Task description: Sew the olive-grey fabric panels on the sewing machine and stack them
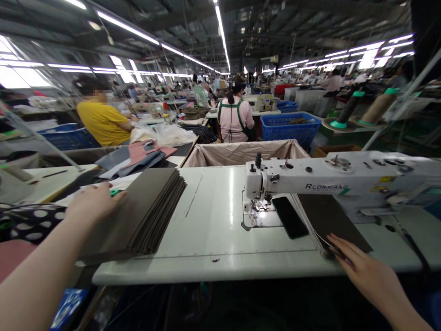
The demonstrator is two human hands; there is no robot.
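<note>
My left hand [92, 202] is at the far left edge of a tall stack of dark olive-brown fabric panels [148, 197]. Its thumb and forefinger close around a small green object [115, 192], mostly hidden. At the right, my right hand [368, 271] grips the near edge of a smaller stack of similar panels [327, 214], fingers on the top sheet. A slim dark shape between those fingers is too unclear to name. This smaller stack lies partly under the arm of a white sewing machine [289, 172], beside a black phone [290, 217].
The pale sewing table [206, 220] has a ruler scale along its front edge. Behind it hangs a beige cloth bin [241, 151]. Thread cones [349, 110] stand on a rack at right. Two people sit ahead, near a blue crate [289, 131]. Loose fabric pieces [141, 156] lie at left.
</note>
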